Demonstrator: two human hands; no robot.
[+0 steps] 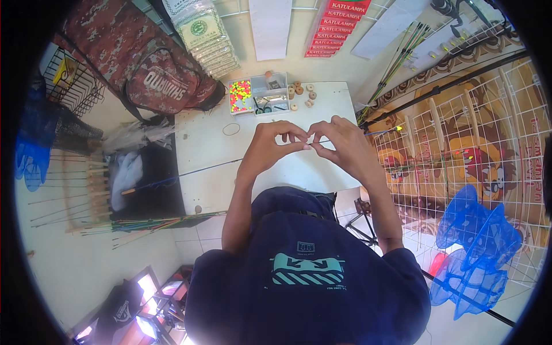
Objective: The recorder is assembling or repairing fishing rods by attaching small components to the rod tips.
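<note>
A thin blue fishing rod (213, 166) crosses the white table from left to right, raised in front of my body. Its wooden butt (129, 191) reaches past the table's left edge, and a small yellow-green tip (398, 129) shows at the right end. Near the middle of the rod, my left hand (275, 144) pinches it between thumb and fingers. Close beside it, my right hand (339, 142) pinches the same rod, fingertips almost touching the left ones. Whether some thread or tiny part sits between the fingertips is too small to make out.
A clear compartment box (269, 110) with red and yellow beads (240, 96) stands at the table's back edge. Several cork pieces (296, 90) and a thin ring (231, 129) lie nearby. A camouflage bag (164, 80) leans at left; a wire rack (454, 138) and blue nets (474, 241) are at right.
</note>
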